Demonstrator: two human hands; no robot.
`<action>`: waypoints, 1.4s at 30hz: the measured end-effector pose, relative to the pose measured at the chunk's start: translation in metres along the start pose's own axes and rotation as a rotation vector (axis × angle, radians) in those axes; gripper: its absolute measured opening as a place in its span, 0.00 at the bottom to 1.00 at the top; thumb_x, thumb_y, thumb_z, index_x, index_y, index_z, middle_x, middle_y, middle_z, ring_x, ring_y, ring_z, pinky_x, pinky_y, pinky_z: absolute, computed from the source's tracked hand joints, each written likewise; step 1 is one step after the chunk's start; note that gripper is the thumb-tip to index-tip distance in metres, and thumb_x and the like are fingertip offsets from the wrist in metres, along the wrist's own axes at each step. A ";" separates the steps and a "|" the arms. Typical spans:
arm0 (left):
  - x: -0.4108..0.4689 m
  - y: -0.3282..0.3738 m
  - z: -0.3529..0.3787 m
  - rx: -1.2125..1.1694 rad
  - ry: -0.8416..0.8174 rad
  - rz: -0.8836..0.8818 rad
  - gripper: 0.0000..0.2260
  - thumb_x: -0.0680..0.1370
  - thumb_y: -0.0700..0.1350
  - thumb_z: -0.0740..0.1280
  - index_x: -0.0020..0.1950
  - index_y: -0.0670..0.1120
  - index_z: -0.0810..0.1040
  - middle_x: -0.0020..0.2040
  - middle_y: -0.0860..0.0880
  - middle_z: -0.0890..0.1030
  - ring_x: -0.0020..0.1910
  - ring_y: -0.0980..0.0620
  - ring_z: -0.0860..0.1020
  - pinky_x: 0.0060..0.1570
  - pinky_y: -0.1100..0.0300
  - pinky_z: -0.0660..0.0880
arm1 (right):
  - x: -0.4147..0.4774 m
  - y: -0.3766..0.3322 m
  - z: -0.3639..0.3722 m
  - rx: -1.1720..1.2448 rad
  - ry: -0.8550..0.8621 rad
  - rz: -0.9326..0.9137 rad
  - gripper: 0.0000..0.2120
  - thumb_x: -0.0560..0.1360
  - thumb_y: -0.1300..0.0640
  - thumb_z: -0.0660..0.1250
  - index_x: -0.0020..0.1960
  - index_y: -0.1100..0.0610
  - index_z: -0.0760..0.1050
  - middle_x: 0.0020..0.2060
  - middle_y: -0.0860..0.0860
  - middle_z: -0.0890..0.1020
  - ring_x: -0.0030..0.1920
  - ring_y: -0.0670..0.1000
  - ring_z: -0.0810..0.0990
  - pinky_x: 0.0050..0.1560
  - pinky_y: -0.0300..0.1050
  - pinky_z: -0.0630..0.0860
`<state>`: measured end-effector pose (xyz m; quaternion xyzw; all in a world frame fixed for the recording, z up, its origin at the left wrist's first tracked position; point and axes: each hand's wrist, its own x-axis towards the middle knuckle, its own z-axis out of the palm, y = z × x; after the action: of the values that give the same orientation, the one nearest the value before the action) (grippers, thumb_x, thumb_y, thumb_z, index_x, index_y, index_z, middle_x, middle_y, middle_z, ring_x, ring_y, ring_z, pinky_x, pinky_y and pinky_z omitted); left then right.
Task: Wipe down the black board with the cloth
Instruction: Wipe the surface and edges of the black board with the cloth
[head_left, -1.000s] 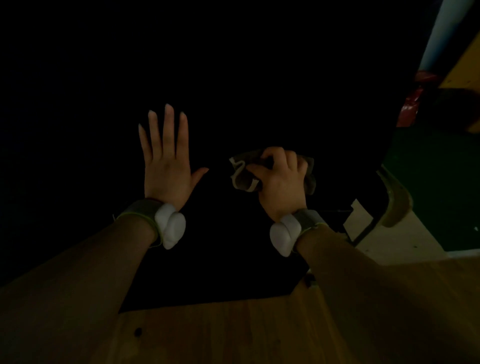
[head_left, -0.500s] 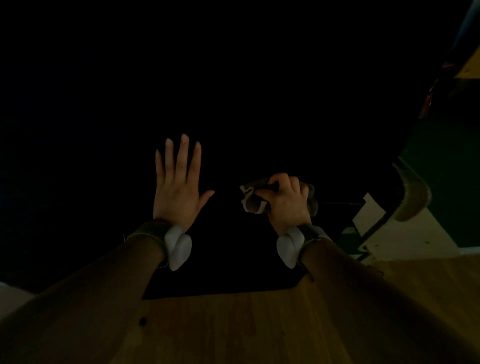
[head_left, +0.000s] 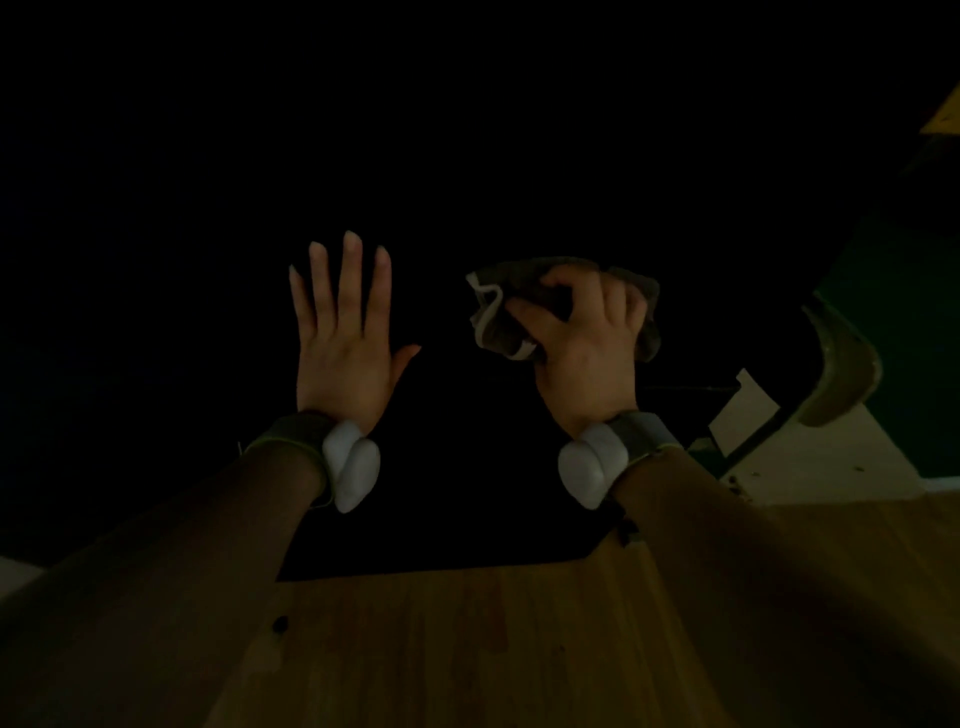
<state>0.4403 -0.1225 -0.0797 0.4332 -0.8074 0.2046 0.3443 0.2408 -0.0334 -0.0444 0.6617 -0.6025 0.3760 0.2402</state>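
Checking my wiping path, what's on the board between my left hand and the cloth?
Head view: only bare black board lies between the flat left hand and the cloth, which the right hand grips.

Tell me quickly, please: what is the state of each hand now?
Left hand: open, fingers straight, flat on the black board.
Right hand: closed, fingers curled round the cloth.

Very dim, underexposed — black board (head_left: 441, 493) lost in darkness, faint warm light on the wooden surface (head_left: 467, 649) below.
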 end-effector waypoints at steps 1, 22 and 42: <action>0.000 -0.001 0.002 0.006 0.002 0.001 0.39 0.75 0.58 0.64 0.77 0.41 0.49 0.74 0.33 0.53 0.72 0.31 0.49 0.70 0.36 0.45 | -0.006 0.000 0.006 -0.003 -0.026 0.017 0.11 0.75 0.54 0.65 0.54 0.53 0.83 0.52 0.64 0.80 0.55 0.59 0.64 0.53 0.66 0.69; 0.002 -0.001 0.004 0.030 0.036 0.001 0.40 0.75 0.59 0.65 0.76 0.40 0.50 0.73 0.33 0.53 0.71 0.30 0.49 0.69 0.36 0.43 | -0.075 0.026 0.047 0.013 -0.308 0.030 0.12 0.69 0.56 0.75 0.52 0.53 0.83 0.53 0.61 0.79 0.55 0.63 0.71 0.50 0.69 0.71; -0.007 0.006 -0.041 -0.029 -0.099 -0.009 0.34 0.76 0.57 0.61 0.77 0.43 0.52 0.76 0.38 0.53 0.74 0.34 0.50 0.70 0.34 0.49 | -0.066 0.034 0.020 0.188 -0.747 0.211 0.23 0.77 0.60 0.67 0.71 0.58 0.68 0.72 0.61 0.64 0.72 0.64 0.60 0.69 0.60 0.61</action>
<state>0.4534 -0.0903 -0.0572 0.4415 -0.8243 0.1694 0.3113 0.2120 -0.0137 -0.1134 0.7063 -0.6761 0.1858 -0.0970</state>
